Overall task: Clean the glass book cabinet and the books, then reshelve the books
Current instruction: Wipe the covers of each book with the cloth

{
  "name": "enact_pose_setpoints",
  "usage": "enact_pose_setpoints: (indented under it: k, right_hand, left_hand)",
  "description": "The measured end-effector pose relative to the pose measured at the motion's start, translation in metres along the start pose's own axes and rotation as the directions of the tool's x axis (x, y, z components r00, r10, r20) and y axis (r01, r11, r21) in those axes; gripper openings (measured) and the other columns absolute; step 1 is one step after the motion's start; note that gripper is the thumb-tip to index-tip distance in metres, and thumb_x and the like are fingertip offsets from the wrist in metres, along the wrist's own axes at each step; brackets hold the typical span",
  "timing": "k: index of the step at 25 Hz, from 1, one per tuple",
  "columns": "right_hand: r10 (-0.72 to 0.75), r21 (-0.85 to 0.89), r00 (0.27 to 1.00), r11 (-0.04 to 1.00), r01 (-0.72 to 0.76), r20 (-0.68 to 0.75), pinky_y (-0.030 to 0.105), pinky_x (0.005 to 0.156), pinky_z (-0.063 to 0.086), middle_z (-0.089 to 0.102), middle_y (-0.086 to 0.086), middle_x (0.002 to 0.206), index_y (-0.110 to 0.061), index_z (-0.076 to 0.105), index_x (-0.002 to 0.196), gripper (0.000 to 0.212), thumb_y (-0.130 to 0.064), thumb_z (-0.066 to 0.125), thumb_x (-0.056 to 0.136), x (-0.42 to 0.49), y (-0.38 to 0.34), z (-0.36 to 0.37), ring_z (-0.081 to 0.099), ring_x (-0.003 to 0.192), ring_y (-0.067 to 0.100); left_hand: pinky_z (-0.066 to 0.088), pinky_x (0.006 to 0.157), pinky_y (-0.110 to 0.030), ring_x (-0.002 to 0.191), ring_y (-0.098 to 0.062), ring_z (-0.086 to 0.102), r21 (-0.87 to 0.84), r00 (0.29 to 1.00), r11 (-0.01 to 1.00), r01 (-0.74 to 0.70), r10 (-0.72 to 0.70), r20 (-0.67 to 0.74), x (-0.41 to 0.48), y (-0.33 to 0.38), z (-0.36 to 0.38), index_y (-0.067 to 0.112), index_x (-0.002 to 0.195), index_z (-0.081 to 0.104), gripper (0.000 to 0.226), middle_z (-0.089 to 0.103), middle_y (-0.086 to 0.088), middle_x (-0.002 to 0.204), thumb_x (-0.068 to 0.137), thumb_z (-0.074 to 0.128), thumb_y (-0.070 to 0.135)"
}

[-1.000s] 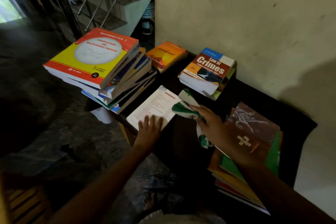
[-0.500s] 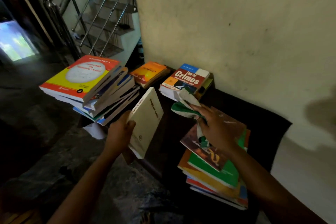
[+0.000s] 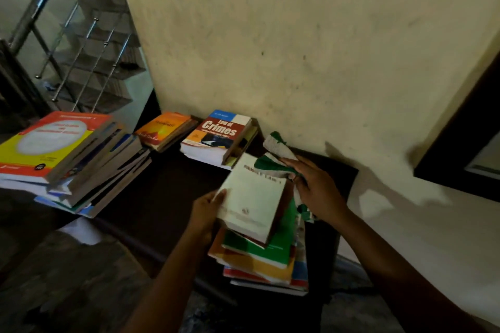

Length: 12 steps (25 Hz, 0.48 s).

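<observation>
Stained cream wall [image 3: 297, 62], steel stair railing [image 3: 38, 5] at far left, dark table [image 3: 167, 184] against the wall.

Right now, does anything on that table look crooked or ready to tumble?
Yes: the tall stack at the table's left end is fanned out and tilted, its lower books seeming to jut past the edge, so it might slide. The near stack, where the left hand holds a white book, is uneven too.

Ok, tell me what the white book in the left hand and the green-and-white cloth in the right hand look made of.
White paperback book, gripped by the left hand: paper, thin card cover, seemingly matte; pale page edges show. Green-and-white cloth in the right hand: soft fabric, perhaps cotton; it crumples and droops.
</observation>
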State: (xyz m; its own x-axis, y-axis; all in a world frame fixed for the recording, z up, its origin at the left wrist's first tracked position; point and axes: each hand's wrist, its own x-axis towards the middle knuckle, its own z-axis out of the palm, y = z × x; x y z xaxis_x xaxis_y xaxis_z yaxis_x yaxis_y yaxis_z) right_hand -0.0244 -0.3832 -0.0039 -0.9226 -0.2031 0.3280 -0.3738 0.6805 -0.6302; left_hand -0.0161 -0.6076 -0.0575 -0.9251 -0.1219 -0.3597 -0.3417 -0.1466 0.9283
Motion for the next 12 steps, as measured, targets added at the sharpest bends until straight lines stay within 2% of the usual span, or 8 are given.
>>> enact_pose_setpoints:
  k: [2, 4, 5, 6, 8, 9, 11, 12]
  right_hand:
    - [0.045, 0.002, 0.999, 0.999, -0.045, 0.023, 0.006, 0.099, 0.02, 0.041, 0.006, 0.143, -0.017, 0.049, 0.134, 0.045, 0.001, 0.048, 0.092, -0.01, 0.008, 0.002, 0.04, 0.131, 0.018]
    - [0.063, 0.008, 0.997, 0.998, -0.063, 0.038, 0.005, 0.099, 0.019, 0.042, 0.006, 0.142, -0.016, 0.048, 0.134, 0.045, 0.001, 0.048, 0.092, -0.016, 0.013, 0.004, 0.039, 0.13, 0.014]
    - [0.068, 0.003, 0.996, 0.998, -0.068, 0.051, 0.004, 0.099, 0.018, 0.042, 0.006, 0.142, -0.016, 0.048, 0.134, 0.046, 0.001, 0.048, 0.092, -0.018, 0.014, 0.005, 0.038, 0.129, 0.013]
    - [0.072, -0.004, 0.995, 0.997, -0.072, 0.064, 0.005, 0.099, 0.019, 0.042, 0.006, 0.142, -0.016, 0.048, 0.134, 0.046, 0.001, 0.048, 0.092, -0.019, 0.016, 0.006, 0.038, 0.13, 0.014]
    - [0.086, -0.013, 0.993, 0.996, -0.086, 0.086, 0.01, 0.101, 0.023, 0.042, 0.005, 0.143, -0.018, 0.048, 0.135, 0.045, -0.001, 0.047, 0.093, -0.017, 0.02, 0.01, 0.04, 0.131, 0.017]
    - [0.094, -0.011, 0.992, 0.996, -0.093, 0.087, 0.014, 0.103, 0.026, 0.042, 0.004, 0.143, -0.018, 0.048, 0.135, 0.045, -0.002, 0.047, 0.093, -0.016, 0.022, 0.011, 0.041, 0.13, 0.018]
    - [0.095, 0.003, 0.993, 0.995, -0.096, 0.076, 0.024, 0.107, 0.033, 0.042, 0.004, 0.143, -0.019, 0.048, 0.135, 0.044, -0.003, 0.046, 0.094, -0.014, 0.026, 0.013, 0.042, 0.129, 0.019]
    - [0.098, 0.01, 0.993, 0.995, -0.099, 0.072, 0.027, 0.108, 0.034, 0.042, 0.004, 0.143, -0.019, 0.048, 0.135, 0.044, -0.004, 0.046, 0.094, -0.014, 0.028, 0.013, 0.043, 0.129, 0.019]
  left_hand:
    - [0.053, 0.08, -0.041, 0.096, -0.027, 0.063, 0.303, 0.994, 0.951, -0.065, 0.09, -0.067, 0.007, -0.027, 0.016, 0.016, 0.109, 0.063, 0.021, 0.065, -0.011, 0.107, 0.092, 0.054, 0.027]
    - [0.039, 0.098, -0.043, 0.116, -0.026, 0.048, 0.743, 0.949, 0.663, -0.095, 0.285, -0.133, 0.015, -0.028, 0.015, 0.024, 0.123, 0.057, 0.037, 0.055, -0.003, 0.122, 0.091, 0.052, 0.041]
    - [0.032, 0.101, -0.045, 0.123, -0.027, 0.042, 0.842, 0.931, 0.532, -0.094, 0.347, -0.115, 0.022, -0.023, 0.012, 0.026, 0.13, 0.052, 0.046, 0.049, -0.005, 0.13, 0.09, 0.052, 0.048]
    - [0.029, 0.104, -0.047, 0.128, -0.029, 0.037, 0.862, 0.943, 0.499, -0.086, 0.32, -0.092, 0.028, -0.014, 0.01, 0.026, 0.137, 0.043, 0.057, 0.044, -0.007, 0.138, 0.088, 0.052, 0.054]
    - [0.031, 0.105, -0.047, 0.131, -0.031, 0.038, 0.755, 0.992, 0.651, -0.076, 0.123, -0.007, 0.045, -0.001, 0.011, 0.021, 0.145, 0.028, 0.077, 0.039, -0.011, 0.144, 0.083, 0.056, 0.057]
    - [0.037, 0.103, -0.044, 0.125, -0.029, 0.046, 0.685, 0.998, 0.727, -0.041, -0.002, 0.062, 0.048, 0.002, 0.014, 0.019, 0.145, 0.028, 0.08, 0.045, -0.012, 0.139, 0.081, 0.059, 0.056]
    - [0.048, 0.095, -0.041, 0.102, -0.022, 0.062, 0.636, 0.971, 0.771, 0.025, -0.171, 0.169, 0.048, -0.003, 0.019, 0.017, 0.137, 0.039, 0.074, 0.062, -0.007, 0.116, 0.077, 0.061, 0.056]
    - [0.05, 0.092, -0.043, 0.095, -0.02, 0.064, 0.631, 0.966, 0.776, 0.018, -0.176, 0.188, 0.046, -0.007, 0.022, 0.019, 0.134, 0.042, 0.07, 0.065, -0.005, 0.11, 0.078, 0.061, 0.056]
